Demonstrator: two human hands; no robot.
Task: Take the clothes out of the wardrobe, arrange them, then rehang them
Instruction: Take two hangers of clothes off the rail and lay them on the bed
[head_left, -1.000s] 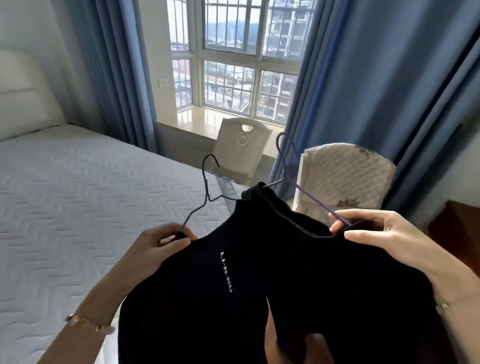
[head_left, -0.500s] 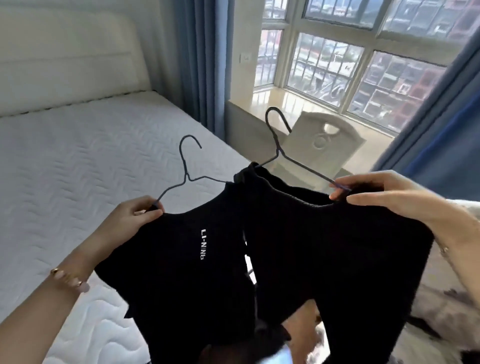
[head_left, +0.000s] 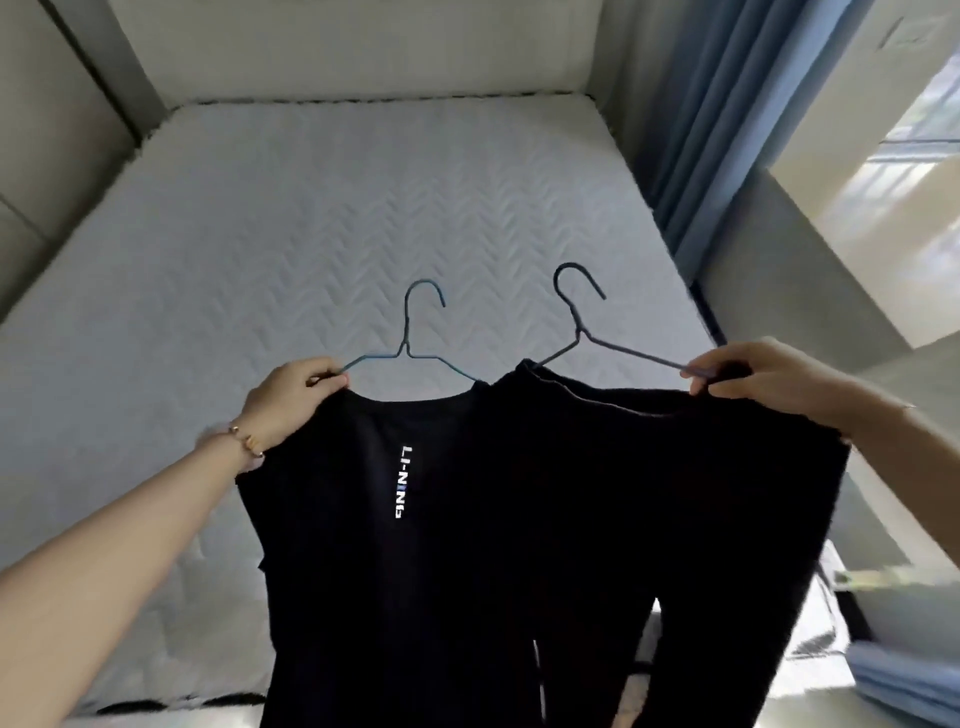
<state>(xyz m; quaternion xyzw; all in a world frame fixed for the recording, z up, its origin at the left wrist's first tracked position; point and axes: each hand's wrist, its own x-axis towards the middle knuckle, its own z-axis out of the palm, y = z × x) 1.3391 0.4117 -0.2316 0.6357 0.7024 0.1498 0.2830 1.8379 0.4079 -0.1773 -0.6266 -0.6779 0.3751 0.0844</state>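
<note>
Left hand (head_left: 291, 395) pinches blue hanger (head_left: 410, 358) with black tee (head_left: 374, 545); right hand (head_left: 753, 376) pinches dark hanger (head_left: 618, 353) with black top (head_left: 649, 493), mid-frame over bed (head_left: 260, 234); soft, light, limp fabric, best held at hanger shoulders

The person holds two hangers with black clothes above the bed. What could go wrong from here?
1. The left hand grips the blue hanger at one end only, so the black T-shirt could slide off the free end.
2. The right hand pinches the dark hanger the same way; its black garment may slip.
3. The two garments touch in the middle and might snag when laid on the bed.
</note>
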